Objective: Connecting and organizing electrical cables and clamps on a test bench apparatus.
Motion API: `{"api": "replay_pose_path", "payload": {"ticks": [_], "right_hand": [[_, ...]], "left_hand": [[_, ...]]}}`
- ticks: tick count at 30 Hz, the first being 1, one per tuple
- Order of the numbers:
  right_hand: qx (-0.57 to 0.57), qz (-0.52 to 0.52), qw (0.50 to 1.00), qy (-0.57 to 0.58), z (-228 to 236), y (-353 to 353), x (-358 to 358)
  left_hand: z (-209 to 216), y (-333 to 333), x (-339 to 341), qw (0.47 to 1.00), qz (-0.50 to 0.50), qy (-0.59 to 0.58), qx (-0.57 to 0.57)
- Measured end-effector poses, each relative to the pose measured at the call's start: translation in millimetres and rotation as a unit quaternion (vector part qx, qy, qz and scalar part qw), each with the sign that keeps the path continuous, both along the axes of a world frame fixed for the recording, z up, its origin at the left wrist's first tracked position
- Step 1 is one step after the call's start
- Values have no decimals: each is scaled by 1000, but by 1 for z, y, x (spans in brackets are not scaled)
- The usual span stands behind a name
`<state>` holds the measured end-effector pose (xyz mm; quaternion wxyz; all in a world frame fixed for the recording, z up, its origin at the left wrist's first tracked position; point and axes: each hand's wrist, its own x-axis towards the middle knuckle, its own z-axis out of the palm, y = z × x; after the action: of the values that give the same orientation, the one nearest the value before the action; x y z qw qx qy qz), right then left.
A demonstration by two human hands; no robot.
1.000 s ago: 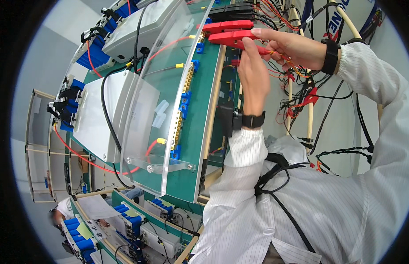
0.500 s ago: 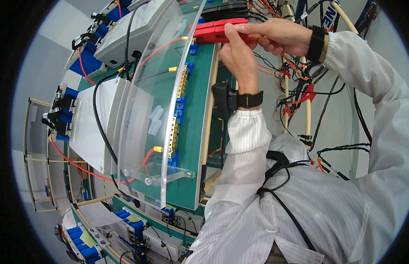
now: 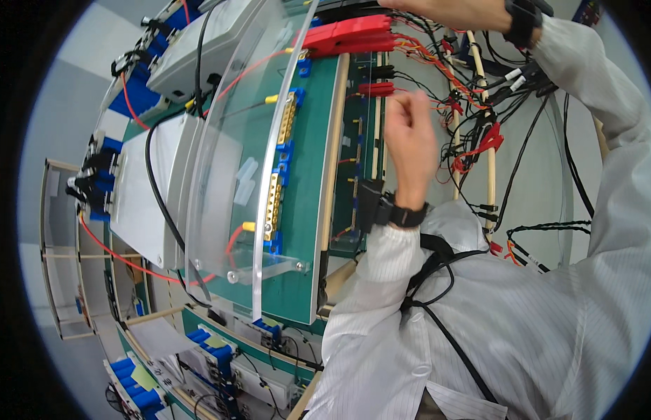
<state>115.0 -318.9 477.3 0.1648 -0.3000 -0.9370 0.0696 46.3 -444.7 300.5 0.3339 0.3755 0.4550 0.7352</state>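
Note:
My left hand point(image 3: 413, 136) is raised off the red clips with its fingers curled in, slightly blurred, and nothing shows in it. Just beyond its fingertips is a smaller red clip point(image 3: 376, 89) at a lower level. At the top edge, my right hand point(image 3: 455, 12) is mostly cut off, so its fingers are hidden. Several large red clips point(image 3: 346, 35) sit side by side at the end of a brass terminal strip, with red and orange wires trailing right. Neither hand touches them. Further down the green board, brass terminal bars point(image 3: 273, 203) stand in blue holders.
A clear acrylic cover point(image 3: 220, 210) curves over the board's left part. White boxes point(image 3: 154, 189) and blue battery packs point(image 3: 140, 101) stand at left. Tangled red and black wires point(image 3: 490, 140) hang along wooden rails at right. More packs point(image 3: 133, 388) lie lower left.
Both hands have come off the red clips. My left hand has moved down and right; my right hand has risen toward the top edge. The view has shifted slightly.

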Motion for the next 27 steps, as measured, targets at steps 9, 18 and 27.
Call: {"api": "replay_pose_path", "payload": {"ticks": [9, 18, 27], "right_hand": [[-464, 9, 882, -82, 0, 2, -34], [-479, -21, 877, 11, -19, 8, -37], [-630, 18, 770, 103, -45, 19, -30]], "left_hand": [[-38, -63, 7, 979, -153, 36, -131], [-53, -67, -1, 978, -159, 29, -135], [-71, -85, -11, 972, -141, 44, -185]]}}
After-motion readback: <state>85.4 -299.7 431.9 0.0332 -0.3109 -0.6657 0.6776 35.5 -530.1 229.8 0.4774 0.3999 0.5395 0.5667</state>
